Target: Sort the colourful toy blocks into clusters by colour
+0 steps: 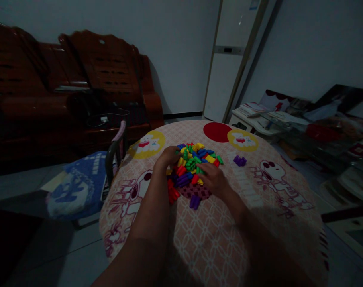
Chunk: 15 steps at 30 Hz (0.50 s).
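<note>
Both bare hands, left (169, 155) and right (214, 179), touch the multicoloured plastic pile of small pieces (191, 162); whether fingers grip any, I cannot tell

Single head-worn camera, positioned above and behind the left hand (168, 155) and right hand (214, 179), facing forward and tilted down. Lens stands well apart from the hands, which appear small near mid-frame. Wide field takes in the carved wooden sofa (109, 67) beyond and left of them, the tall white cabinet-like unit (223, 75) beyond and right.
</note>
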Available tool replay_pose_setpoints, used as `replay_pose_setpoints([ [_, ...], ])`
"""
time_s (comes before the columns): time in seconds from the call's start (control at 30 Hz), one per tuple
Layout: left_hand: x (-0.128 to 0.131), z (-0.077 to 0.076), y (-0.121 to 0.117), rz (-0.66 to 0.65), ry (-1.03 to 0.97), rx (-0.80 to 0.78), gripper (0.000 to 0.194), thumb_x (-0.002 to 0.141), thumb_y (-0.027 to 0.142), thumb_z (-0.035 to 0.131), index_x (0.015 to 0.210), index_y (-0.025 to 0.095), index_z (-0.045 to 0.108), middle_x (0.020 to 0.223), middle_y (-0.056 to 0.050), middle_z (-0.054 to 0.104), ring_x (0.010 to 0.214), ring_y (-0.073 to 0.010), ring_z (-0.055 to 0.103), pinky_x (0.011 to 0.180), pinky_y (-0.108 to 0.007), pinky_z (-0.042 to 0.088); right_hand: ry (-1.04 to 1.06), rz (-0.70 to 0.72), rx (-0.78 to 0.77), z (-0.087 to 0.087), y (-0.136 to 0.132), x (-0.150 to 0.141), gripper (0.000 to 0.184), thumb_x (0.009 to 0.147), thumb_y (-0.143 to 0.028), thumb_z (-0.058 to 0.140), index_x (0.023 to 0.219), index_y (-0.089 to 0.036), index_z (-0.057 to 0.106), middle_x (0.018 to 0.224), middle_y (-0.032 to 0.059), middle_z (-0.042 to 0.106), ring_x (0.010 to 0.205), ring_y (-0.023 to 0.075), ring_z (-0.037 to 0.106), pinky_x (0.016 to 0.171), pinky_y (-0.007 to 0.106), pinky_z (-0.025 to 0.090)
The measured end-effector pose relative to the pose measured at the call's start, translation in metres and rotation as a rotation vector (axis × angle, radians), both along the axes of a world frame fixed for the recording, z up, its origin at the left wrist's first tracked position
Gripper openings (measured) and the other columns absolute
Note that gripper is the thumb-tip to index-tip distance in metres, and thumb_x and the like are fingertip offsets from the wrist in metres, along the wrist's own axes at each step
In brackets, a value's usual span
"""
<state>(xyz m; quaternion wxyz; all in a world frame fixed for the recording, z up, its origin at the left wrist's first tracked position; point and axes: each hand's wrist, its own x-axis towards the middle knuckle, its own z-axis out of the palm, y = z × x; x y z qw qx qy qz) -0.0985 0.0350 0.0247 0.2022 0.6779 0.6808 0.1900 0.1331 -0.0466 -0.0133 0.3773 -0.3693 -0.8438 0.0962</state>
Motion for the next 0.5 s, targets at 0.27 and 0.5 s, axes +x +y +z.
replay_pose_setpoints([
  [0.27,0.023,0.001,-0.003,-0.153,-0.334,0.048,0.031,0.085,0.025,0.053,0.106,0.014,0.074,0.1,-0.005,0.075,0.09,-0.0189,0.068,0.079,-0.026,0.057,-0.386,0.074,0.033,-0.011,-0.024,-0.05,0.042,0.088,-0.017,0.065,0.13,-0.018,0.06,0.121,0.0154,0.061,0.115,0.0287,0.053,0.103,0.047,0.042],
  [0.5,0.035,-0.001,-0.002,-0.099,-0.578,-0.081,0.022,0.083,0.027,0.06,0.097,0.016,0.073,0.096,-0.004,0.069,0.08,-0.0174,0.066,0.058,-0.023,0.058,-0.545,0.067,0.107,0.003,-0.027,-0.054,0.023,0.087,-0.021,0.068,0.11,-0.018,0.065,0.104,0.0111,0.061,0.099,0.0259,0.053,0.089,0.041,0.043],
])
